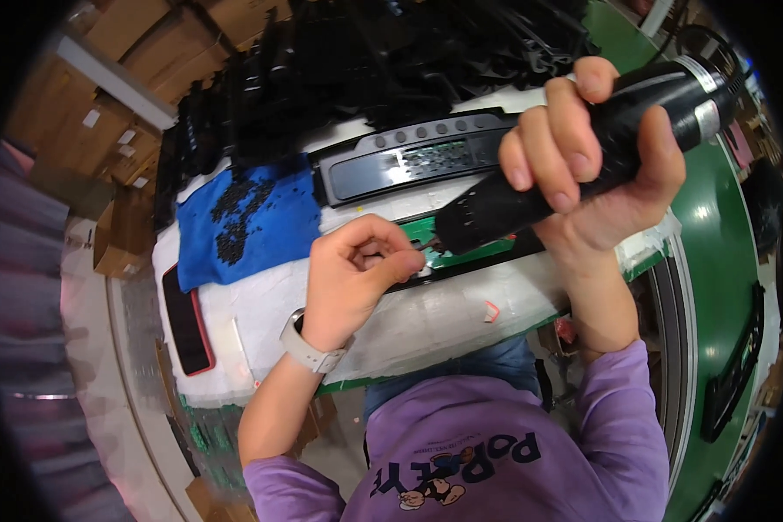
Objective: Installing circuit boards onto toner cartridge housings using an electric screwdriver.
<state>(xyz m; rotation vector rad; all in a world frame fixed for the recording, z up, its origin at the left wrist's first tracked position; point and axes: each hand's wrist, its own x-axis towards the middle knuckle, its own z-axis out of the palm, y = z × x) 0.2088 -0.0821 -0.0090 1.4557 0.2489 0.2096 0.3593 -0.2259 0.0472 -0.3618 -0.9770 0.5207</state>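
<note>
My right hand point(592, 152) is wrapped round a black electric screwdriver point(487, 209), which slants down to the left. Its tip is at a green circuit board point(472, 259) set in a long black housing point(444, 277). Beside the tip, the thumb and forefinger of my left hand point(352, 265) are pinched together. Anything small between them is too hard to make out. Left of that hand lies a blue cloth point(274, 248) with many small black pieces point(230, 239), likely screws, scattered in a heap.
Behind the board rests a second black panel point(365, 174) with a row of round buttons. Many black plastic parts point(322, 70) are piled at the back. A red-edged phone point(187, 322) lies at the left of the white padded table point(400, 326). Cardboard boxes point(87, 130) stand beyond.
</note>
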